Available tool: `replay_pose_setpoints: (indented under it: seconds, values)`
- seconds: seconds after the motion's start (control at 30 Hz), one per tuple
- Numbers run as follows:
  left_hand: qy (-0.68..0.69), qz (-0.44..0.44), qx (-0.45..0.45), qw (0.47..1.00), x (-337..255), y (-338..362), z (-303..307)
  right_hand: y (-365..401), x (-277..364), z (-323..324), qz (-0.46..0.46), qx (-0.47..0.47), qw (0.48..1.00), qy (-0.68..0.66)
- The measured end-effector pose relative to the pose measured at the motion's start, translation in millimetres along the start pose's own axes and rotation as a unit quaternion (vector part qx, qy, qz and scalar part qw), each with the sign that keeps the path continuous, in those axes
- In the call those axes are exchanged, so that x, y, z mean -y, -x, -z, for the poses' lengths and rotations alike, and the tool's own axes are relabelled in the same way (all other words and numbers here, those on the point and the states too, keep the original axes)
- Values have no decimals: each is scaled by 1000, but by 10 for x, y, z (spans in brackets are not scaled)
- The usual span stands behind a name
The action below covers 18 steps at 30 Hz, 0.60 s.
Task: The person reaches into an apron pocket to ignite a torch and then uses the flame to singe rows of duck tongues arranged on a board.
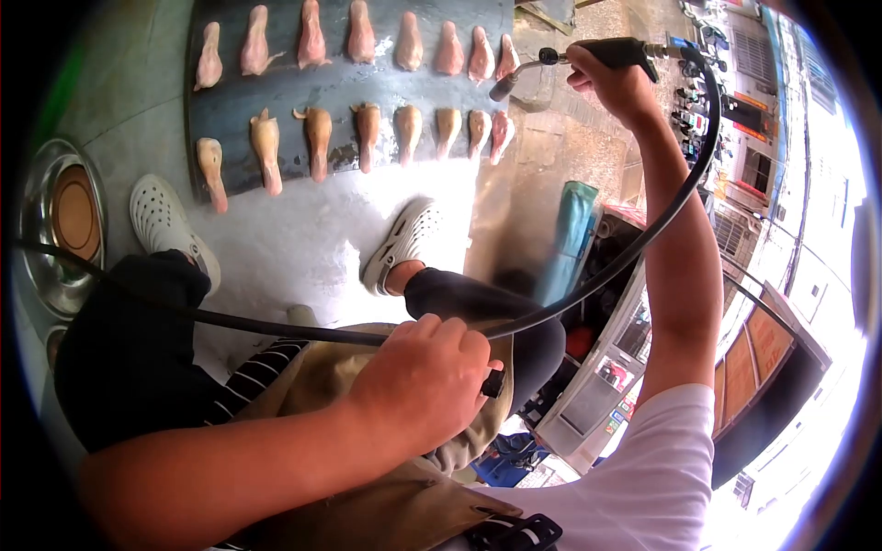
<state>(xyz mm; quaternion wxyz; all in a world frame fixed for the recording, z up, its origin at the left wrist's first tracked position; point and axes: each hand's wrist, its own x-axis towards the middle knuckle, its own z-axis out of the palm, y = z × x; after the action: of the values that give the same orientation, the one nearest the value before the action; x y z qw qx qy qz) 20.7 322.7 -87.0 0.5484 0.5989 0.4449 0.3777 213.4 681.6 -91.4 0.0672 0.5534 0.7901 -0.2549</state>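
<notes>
My right hand (614,84) is closed round the black handle of a gas torch (617,53), held out at the upper right. The torch's bent metal nozzle (503,89) points left and down, near the end of the rows of meat. From its rear a black hose (703,156) curves down past my lap to the left. My left hand (424,372) is closed over my lap, on a small black object (494,382) that mostly hides in the fist. Two rows of long meat pieces (361,32) lie on a dark sheet (349,87); the nearer row (318,138) looks browner.
My feet, in white clogs (165,216), stand on the pale floor below the sheet. A round metal basin (66,286) with a brown disc sits at the left. A teal roll (568,241) and a glazed cabinet (593,395) stand on the right, with a street beyond.
</notes>
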Motion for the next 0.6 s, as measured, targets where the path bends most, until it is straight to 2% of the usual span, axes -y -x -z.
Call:
replay_pose_setpoints:
  seconds: [0.2, 0.37, 0.6]
  values:
    - [42, 7, -21, 999, -19, -68, 58, -348, -77, -13, -29, 13, 999, -8]
    - [45, 16, -30, 998, 5, -110, 67, -382, 110, -61, 25, -4, 1000, -11]
    - [43, 18, -38, 998, 30, -163, 102, -405, 264, -18, 12, -9, 1000, -26]
